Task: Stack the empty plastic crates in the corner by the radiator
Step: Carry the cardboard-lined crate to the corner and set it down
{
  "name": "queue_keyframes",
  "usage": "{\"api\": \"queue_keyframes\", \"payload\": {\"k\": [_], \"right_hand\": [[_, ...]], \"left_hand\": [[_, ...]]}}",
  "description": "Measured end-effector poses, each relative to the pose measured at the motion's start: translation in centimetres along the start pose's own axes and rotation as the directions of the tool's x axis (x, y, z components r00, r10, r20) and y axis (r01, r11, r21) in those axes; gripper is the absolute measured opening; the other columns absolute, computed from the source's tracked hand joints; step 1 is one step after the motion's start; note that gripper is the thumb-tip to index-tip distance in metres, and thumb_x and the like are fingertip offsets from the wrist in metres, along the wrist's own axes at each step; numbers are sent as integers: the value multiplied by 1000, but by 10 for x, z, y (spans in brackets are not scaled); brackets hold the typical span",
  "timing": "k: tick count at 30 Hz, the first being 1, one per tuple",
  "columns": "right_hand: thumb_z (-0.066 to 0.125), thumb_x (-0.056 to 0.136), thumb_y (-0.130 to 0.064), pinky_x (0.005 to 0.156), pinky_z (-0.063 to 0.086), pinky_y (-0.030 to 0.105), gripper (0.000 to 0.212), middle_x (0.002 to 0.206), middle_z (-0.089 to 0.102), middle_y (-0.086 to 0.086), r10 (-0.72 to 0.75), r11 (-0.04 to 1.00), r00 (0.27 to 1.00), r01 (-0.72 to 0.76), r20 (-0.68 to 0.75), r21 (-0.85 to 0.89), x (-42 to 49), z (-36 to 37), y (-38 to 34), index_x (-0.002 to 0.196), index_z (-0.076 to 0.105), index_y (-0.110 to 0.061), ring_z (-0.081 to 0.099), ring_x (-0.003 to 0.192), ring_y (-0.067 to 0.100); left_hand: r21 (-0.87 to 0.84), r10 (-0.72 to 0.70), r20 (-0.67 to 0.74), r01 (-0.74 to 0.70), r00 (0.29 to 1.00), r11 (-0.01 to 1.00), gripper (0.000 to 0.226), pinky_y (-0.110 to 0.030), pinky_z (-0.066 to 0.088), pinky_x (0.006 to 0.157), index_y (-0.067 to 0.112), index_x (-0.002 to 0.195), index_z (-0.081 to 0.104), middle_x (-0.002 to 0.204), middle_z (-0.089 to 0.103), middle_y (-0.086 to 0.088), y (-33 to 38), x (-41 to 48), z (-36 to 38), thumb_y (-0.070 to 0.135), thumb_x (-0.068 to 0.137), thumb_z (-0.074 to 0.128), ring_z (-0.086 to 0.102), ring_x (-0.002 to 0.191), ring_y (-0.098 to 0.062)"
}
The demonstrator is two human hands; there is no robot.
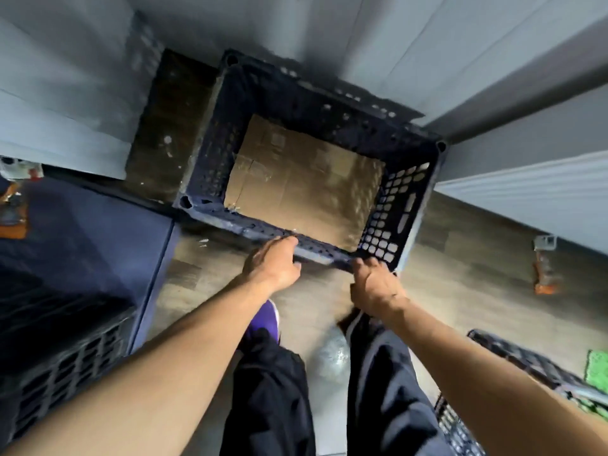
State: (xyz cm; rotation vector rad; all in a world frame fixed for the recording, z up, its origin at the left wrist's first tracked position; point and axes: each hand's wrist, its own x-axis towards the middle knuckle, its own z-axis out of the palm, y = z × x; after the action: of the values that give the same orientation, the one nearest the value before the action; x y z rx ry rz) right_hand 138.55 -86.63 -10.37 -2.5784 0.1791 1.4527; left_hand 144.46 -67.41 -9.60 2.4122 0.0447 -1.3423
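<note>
The left hand (273, 262) and right hand (375, 286) gripped the near rim of the crate (396, 205), which looked stiff and light.

Above: the crate (408, 199) is gaping open down to its cardboard (306, 179).
Far, right: the back wall (296, 28) and side wall (526, 126) are crowding its rim.
Left: a floor strip (164, 126) is running free alongside.
Near: the left hand (273, 264) and right hand (375, 287) are gripping the near rim, while a blue box (82, 241) and a second crate (513, 357) are flanking the open floor (460, 274).
</note>
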Motion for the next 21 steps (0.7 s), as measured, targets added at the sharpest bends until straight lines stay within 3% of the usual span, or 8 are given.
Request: {"api": "queue_keyframes", "payload": {"k": [4, 8, 14, 18, 21], "right_hand": [[47, 91, -19, 93, 42, 40, 41, 124, 51, 14, 1, 996, 990, 11, -139, 86, 12, 23, -16, 131, 44, -13, 43, 114, 33], [48, 94, -26, 92, 40, 41, 40, 125, 51, 12, -7, 999, 978, 16, -206, 41, 24, 41, -16, 132, 44, -17, 43, 115, 32], [44, 98, -36, 94, 37, 42, 43, 129, 53, 8, -26, 996, 967, 48, -253, 82, 37, 55, 2, 139, 41, -23, 44, 117, 30], [36, 101, -37, 90, 39, 41, 39, 128, 56, 4, -60, 989, 959, 95, -277, 116, 44, 59, 14, 138, 43, -28, 47, 114, 30], [36, 102, -37, 87, 42, 40, 37, 126, 59, 3, -119, 982, 955, 154, -270, 113, 51, 56, 23, 137, 45, -29, 50, 114, 29]], "left_hand": [[146, 42, -67, -32, 997, 989, 52, -37, 33, 110, 23, 143, 42, 148, 42, -3, -36, 1, -3, 31, 94, 59, 39, 137, -27], [324, 219, -185, -150, 958, 934, 52, -39, 37, 106, 22, 138, 48, 132, 49, -3, -45, 23, 6, 38, 90, 63, 45, 125, -27], [374, 248, -69, -205, 966, 904, 52, -35, 25, 109, 33, 136, 52, 132, 56, 4, -25, 55, 37, 51, 88, 61, 47, 126, -22], [385, 249, -79, -201, 965, 901, 46, -33, 28, 106, 36, 133, 55, 132, 58, 7, -21, 68, 44, 55, 90, 56, 51, 124, -19], [493, 252, -56, -193, 966, 848, 49, -32, 28, 105, 35, 135, 52, 134, 57, 8, -23, 68, 47, 58, 93, 46, 53, 121, -19]]}}
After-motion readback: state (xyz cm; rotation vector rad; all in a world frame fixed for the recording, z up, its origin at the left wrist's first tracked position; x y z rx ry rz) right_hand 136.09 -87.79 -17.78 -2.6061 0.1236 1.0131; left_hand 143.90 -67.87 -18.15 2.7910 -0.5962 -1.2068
